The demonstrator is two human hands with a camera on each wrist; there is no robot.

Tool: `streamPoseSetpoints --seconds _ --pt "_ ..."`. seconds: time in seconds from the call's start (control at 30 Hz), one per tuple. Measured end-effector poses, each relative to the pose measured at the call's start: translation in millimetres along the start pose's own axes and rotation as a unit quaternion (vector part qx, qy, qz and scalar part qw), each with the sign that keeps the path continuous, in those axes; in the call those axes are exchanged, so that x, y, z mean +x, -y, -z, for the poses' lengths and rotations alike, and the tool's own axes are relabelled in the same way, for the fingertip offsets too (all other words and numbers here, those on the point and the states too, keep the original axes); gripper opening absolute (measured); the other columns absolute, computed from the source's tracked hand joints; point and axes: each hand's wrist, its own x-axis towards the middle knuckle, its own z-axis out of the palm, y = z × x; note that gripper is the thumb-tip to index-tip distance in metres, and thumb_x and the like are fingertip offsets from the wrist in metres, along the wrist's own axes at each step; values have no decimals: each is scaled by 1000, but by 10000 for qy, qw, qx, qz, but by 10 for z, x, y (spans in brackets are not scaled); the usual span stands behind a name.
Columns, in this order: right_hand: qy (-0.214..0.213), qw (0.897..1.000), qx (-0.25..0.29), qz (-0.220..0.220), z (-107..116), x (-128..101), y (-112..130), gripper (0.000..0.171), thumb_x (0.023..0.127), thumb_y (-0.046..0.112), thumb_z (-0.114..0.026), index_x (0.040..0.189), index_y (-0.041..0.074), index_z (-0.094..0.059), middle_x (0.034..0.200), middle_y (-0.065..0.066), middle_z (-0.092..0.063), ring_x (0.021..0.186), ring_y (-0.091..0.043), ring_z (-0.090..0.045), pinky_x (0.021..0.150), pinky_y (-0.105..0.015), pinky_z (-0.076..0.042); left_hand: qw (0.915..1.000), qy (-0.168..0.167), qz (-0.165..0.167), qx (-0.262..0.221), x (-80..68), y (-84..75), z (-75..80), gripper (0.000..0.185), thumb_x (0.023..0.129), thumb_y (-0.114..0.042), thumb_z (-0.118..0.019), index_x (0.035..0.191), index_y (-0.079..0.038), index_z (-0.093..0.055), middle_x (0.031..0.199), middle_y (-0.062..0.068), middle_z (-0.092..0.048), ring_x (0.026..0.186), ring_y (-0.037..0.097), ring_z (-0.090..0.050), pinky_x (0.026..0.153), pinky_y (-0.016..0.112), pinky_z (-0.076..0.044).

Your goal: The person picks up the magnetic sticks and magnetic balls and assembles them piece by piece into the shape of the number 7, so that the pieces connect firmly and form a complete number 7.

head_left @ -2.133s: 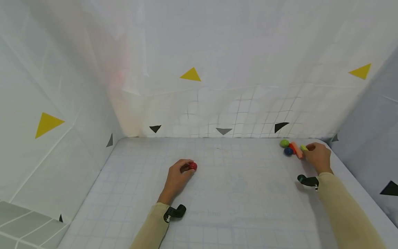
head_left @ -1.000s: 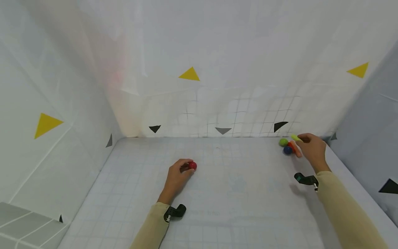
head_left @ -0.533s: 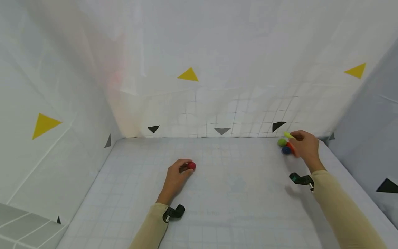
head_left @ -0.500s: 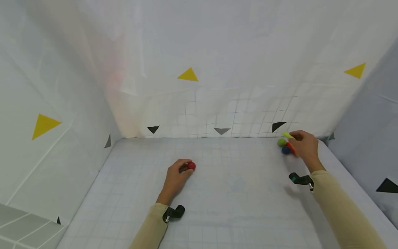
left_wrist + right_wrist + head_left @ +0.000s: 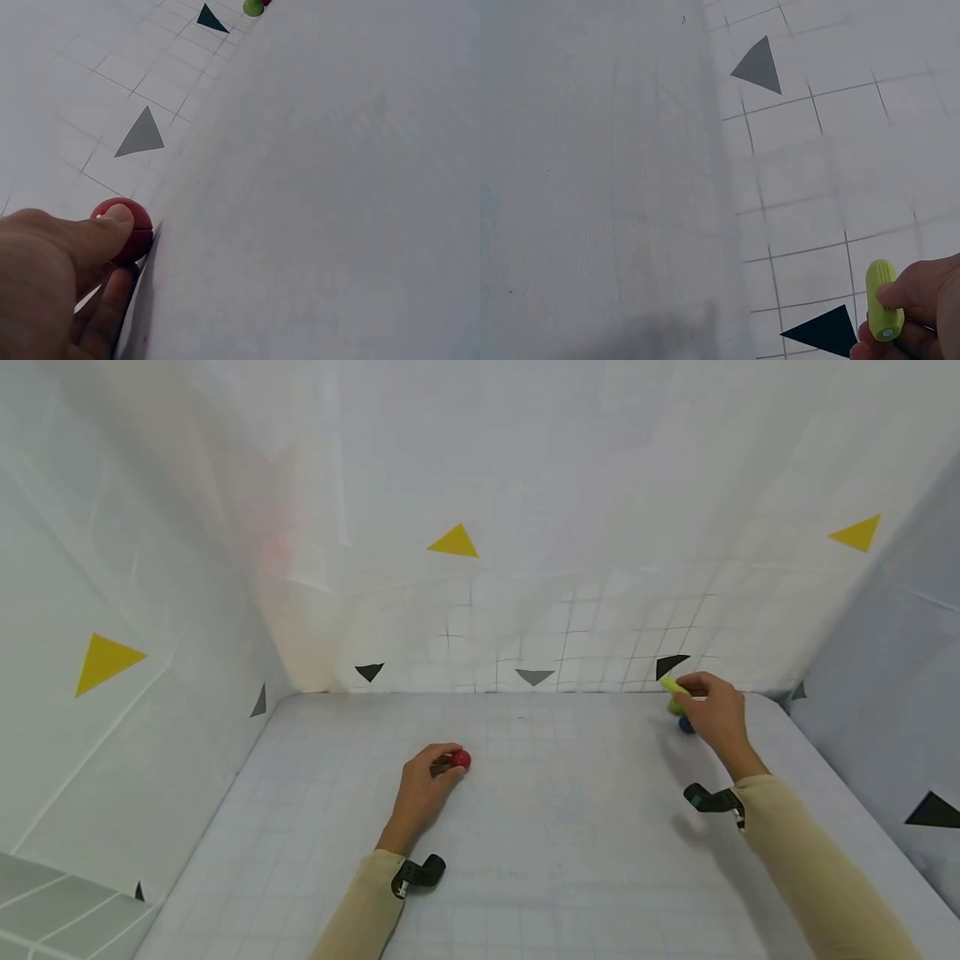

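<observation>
Centrally — left hand (image 5: 420, 785) is pinching red ball (image 5: 461, 760) against the table (image 5: 570, 827); right hand (image 5: 714, 714), at right, is gripping yellow-green peg (image 5: 673, 687) above blue ball (image 5: 685, 725).

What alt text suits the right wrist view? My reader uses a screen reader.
A right hand pinches a short yellow-green cylinder at the lower right, over a white gridded sheet marked with grey and dark triangles.
</observation>
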Motion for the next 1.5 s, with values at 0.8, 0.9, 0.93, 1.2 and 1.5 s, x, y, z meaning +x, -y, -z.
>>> streamPoseSetpoints --seconds 0.8,0.9,0.93,1.2,1.5 --pt "225 9948 501 855 -267 -206 423 24 86 16 -68 108 7 -64 103 -11 -65 93 -26 -60 76 -43 -50 9992 -246 186 235 24 -35 -68 38 84 -15 -71 121 -16 -62 110 -3 -62 95 11 -58 83 30 -48" --pt "248 9953 464 815 -329 -235 476 23 85 16 -69 106 7 -64 102 -11 -65 92 -25 -60 76 -44 -50 9991 -257 223 242 33 -44 -61 38 84 -15 -71 121 -18 -63 109 -4 -63 95 9 -58 82 29 -48" --pt "267 9953 464 812 -355 -244 496 23 85 15 -69 106 7 -64 102 -11 -65 93 -26 -60 77 -44 -50 9990 -273 232 251 34 -44 -60 38 84 -15 -71 121 -18 -63 109 -4 -63 94 9 -58 82 29 -48" --pt "446 9934 529 918 -549 -299 661 22 85 14 -68 106 9 -64 101 -8 -65 95 -23 -59 77 -42 -50 9981 -371 344 348 73 6 -54 41 84 -19 -72 123 -15 -61 109 -6 -61 96 10 -57 82 29 -49" --pt "709 9879 728 1168 -724 -396 829 21 84 12 -70 105 11 -65 100 -4 -65 93 -20 -60 75 -39 -52 9970 -389 525 414 50 62 -35 39 83 -23 -72 121 -18 -63 107 -8 -62 96 8 -57 81 29 -49"
